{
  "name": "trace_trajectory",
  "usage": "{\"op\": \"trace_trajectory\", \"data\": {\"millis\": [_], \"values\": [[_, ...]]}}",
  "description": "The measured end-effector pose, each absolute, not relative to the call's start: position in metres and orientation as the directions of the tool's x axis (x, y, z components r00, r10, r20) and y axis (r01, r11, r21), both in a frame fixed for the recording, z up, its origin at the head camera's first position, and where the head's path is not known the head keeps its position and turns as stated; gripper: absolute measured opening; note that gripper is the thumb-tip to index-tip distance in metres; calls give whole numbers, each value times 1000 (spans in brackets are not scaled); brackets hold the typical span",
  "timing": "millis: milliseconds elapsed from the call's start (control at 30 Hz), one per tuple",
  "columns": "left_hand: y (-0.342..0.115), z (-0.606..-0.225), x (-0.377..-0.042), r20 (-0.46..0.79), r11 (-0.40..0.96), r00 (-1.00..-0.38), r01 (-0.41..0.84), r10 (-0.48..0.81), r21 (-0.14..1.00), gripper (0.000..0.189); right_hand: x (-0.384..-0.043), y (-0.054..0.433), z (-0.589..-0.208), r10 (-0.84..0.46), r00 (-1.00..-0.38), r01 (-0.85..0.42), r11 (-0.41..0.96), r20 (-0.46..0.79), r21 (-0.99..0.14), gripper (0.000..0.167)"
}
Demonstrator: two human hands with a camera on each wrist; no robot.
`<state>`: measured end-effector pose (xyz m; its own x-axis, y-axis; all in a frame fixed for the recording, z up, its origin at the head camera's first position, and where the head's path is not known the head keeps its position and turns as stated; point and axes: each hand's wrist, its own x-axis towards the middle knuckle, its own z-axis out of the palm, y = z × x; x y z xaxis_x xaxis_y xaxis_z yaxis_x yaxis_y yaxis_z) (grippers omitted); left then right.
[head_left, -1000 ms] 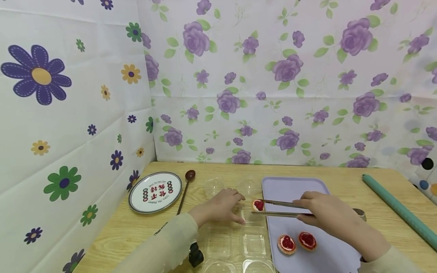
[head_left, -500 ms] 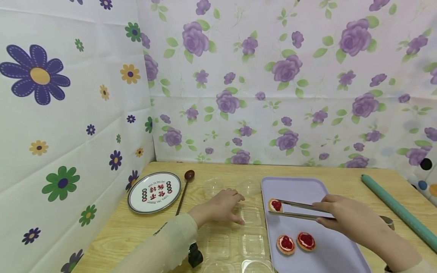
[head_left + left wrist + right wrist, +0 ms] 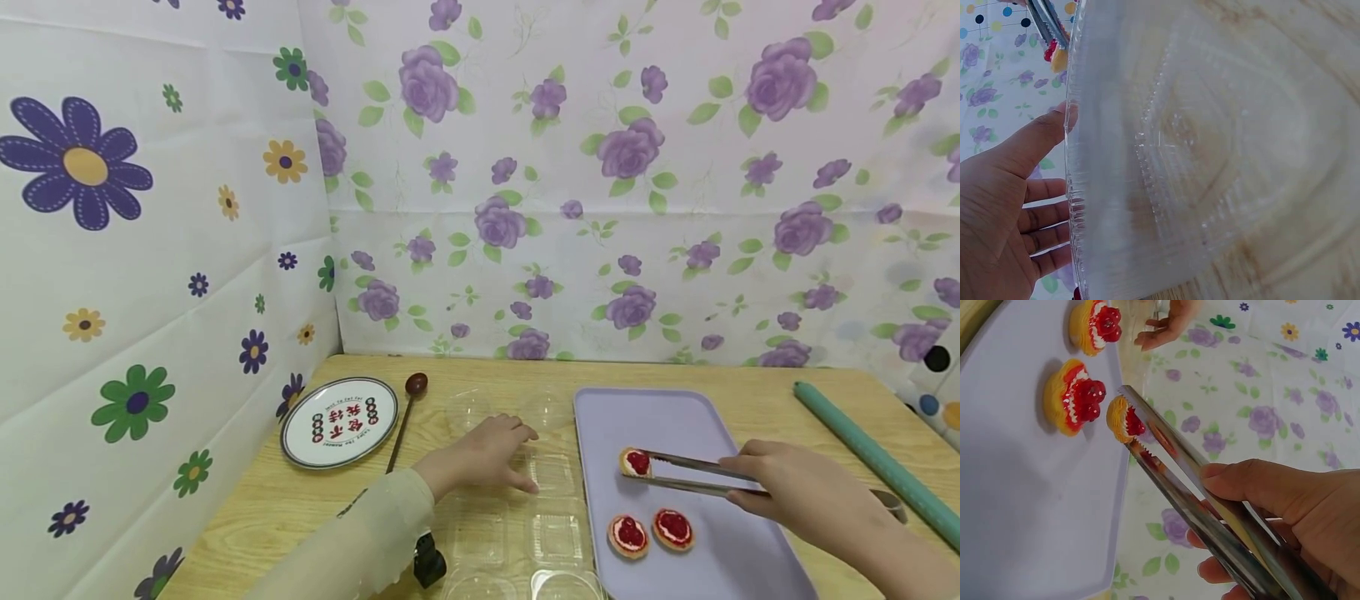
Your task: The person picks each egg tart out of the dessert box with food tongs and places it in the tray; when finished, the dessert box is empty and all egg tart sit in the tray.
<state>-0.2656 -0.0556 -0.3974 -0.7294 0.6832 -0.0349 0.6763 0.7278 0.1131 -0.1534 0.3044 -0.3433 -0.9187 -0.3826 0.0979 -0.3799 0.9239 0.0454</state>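
Observation:
Metal tongs (image 3: 697, 464) are gripped in my right hand (image 3: 795, 496), thumb on one arm and fingers on the other. Between the tong tips sits a small red-topped tart (image 3: 635, 462), above the lilac tray (image 3: 648, 412). Two more tarts, one at the left (image 3: 627, 536) and one at the right (image 3: 673, 529), lie lower on that tray. My left hand (image 3: 487, 454) is at the clear plastic boxes (image 3: 557, 533). In the left wrist view, its loosely extended fingers (image 3: 1047, 212) are at the rim of a clear box (image 3: 1104, 187); whether they press on it I cannot tell.
A white plate (image 3: 300, 429) with red characters lies at the back left, beside a dark wooden spoon (image 3: 416, 384). A green roll (image 3: 870, 442) runs along the table's right side. Floral cloth (image 3: 570, 275) covers the wall behind the table.
My right hand has moved right, carrying the tart in the tongs from over the clear boxes to over the lilac tray. The left hand stays put.

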Motion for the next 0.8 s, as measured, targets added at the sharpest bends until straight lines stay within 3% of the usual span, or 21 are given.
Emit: {"op": "trace_trajectory", "data": {"millis": [467,800], "values": [[-55,-398,-267,-38,728,-728,680,685,94,76,-153,320,-349,-311,-951,-310,950,1,44,31],[-55,-396,-264,-45,730,-730,677,682,92,76,-149,323,-357,-334,-941,-332,943,58,27,29]]}}
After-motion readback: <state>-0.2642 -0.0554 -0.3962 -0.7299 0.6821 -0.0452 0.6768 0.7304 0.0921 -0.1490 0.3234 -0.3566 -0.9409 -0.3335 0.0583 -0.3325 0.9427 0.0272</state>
